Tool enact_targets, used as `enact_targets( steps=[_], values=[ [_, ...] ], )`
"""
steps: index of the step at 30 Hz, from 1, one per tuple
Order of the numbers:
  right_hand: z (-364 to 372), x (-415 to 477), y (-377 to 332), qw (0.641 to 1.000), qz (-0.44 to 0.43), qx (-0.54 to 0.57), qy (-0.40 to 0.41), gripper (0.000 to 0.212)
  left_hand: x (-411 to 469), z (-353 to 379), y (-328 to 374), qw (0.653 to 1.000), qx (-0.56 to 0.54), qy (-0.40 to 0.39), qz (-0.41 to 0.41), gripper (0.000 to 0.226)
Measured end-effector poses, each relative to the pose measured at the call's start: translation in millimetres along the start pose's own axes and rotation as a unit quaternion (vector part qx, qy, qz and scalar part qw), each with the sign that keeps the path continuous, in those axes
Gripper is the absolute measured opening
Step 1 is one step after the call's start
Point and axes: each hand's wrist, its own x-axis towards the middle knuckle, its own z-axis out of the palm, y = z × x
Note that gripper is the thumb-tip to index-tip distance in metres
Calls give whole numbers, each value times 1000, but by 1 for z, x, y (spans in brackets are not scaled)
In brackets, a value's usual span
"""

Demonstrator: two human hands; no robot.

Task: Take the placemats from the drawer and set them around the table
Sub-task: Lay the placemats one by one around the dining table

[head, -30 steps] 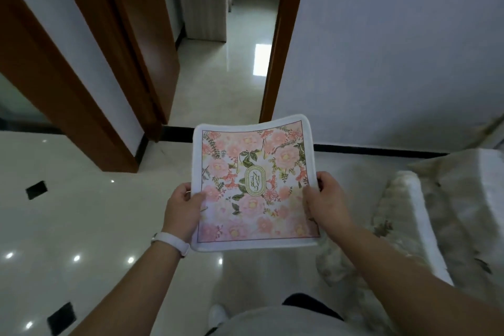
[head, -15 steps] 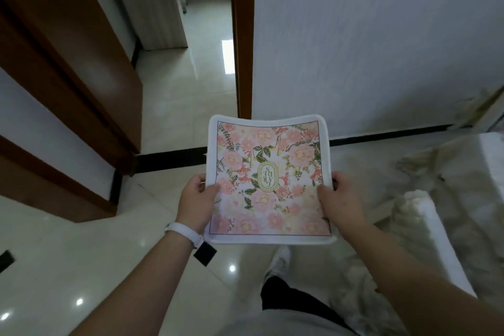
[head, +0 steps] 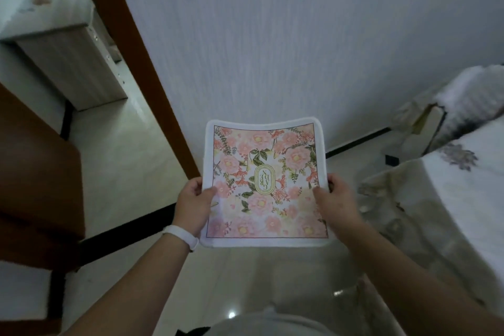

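Observation:
I hold a square placemat (head: 266, 183) with pink flowers, a white border and a gold oval emblem flat in front of me, above the floor. My left hand (head: 193, 203), with a white band on its wrist, grips the mat's left edge. My right hand (head: 334, 199) grips its right edge. A table (head: 469, 180) under a white cloth with a floral print stands to the right, its cloth hanging down toward the floor. I cannot tell whether more than one mat is in the stack.
A white wall (head: 272, 35) is straight ahead with a dark skirting strip. A brown door frame (head: 131, 63) and an open doorway lie to the left, with a wooden cabinet (head: 71, 63) beyond. Glossy pale floor tiles (head: 131, 177) run underfoot.
The view has swung to the right and closer to the wall; the doorway slid left and the clothed table came further into sight. Both hands keep the same hold on the mat.

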Motion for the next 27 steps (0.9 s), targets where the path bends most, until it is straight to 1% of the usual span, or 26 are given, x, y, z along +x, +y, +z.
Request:
enact_targets(
  steps=[3,7,11,14,17,21,24,27],
  values=[
    [-25,17,1,999,13,10,49,19,28,42,15,999,13,-50,5,10],
    [-48,37,8,992,56,26,108,15,62,96,28,992,24,-127,13,15],
    [-59,69,10,982,86,37,163,16,106,143,31,983,38,-182,1,11],
    [-60,101,6,975,99,21,199,16,146,180,35,974,47,-220,-8,9],
    [-59,136,-6,965,115,3,236,15,190,214,47,963,48,-264,-10,11],
    [-63,182,-39,952,129,-9,278,10,245,253,80,950,45,-308,-6,11],
    [-69,210,-62,937,119,-27,328,11,278,283,109,938,42,-342,20,10],
    [-73,227,-73,922,110,-1,372,11,298,314,132,928,48,-367,46,8]
  ],
)
